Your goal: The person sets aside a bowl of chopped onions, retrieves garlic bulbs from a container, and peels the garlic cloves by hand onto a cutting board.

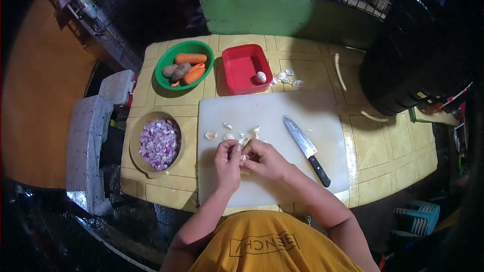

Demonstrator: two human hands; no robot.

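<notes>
Yellow tablecloth [393, 141] over the table, green wall [282, 15] behind, and right up front some fiddly garlic work going on. Both hands are over the white cutting board [262, 108], fingertips brought together. Left hand [228, 161] and right hand [268, 160] look pinched in close, hardly any gap, around a small pale garlic clove [244, 157]. Fingers cover most of it, so I can't tell which hand has the firmer hold.

Looks like peeling to me. If so, I'd let one hand just steady the clove while the other thumb lifts the skin from the cut or root end. Short tugs, light squeeze, or it'll slip or bruise.

Just beyond the fingertips are loose garlic bits [228, 136]; I'd keep skins and cloves in separate piles. The knife [305, 146] lies off to the right, handle toward the person, a decent spot clear of the fingers.

Further out: chopped onion [159, 143] in a bowl [134, 146] on the left, a red tub [239, 65] with a garlic bulb [260, 77] inside, papery scraps [287, 75] beside it, and carrots [190, 58] in a green basin [161, 78].
</notes>
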